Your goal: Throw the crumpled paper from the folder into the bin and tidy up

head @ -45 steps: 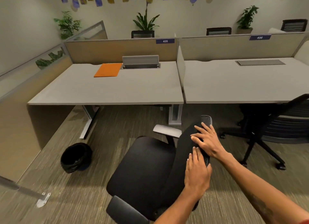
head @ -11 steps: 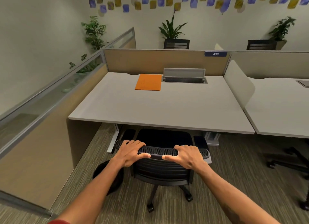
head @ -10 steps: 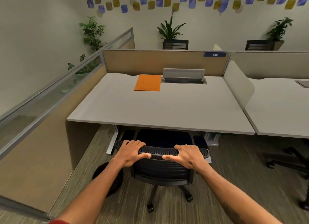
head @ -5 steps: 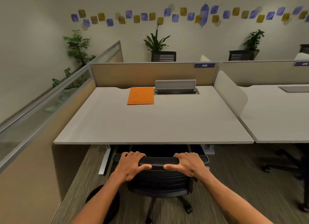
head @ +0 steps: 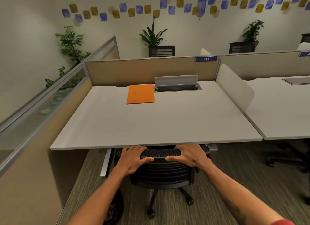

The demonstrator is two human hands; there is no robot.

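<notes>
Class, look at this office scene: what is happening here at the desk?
A person stands behind a black office chair, the left hand and right hand gripping its backrest top, the seat under the grey desk. An orange folder lies closed at the desk's back. A black bin sits on the floor, mostly hidden.

A black office chair (head: 161,172) sits under the hands, a grey desk (head: 151,122) just beyond, potted plants (head: 153,34) far past.

Folder (head: 140,94): plain orange. Table (head: 151,122): pale grey. Chair (head: 161,171): black, mesh-textured top edge. Carpet (head: 218,199): grey-brown, striated. Wall patches (head: 171,9): blue, ochre.
</notes>
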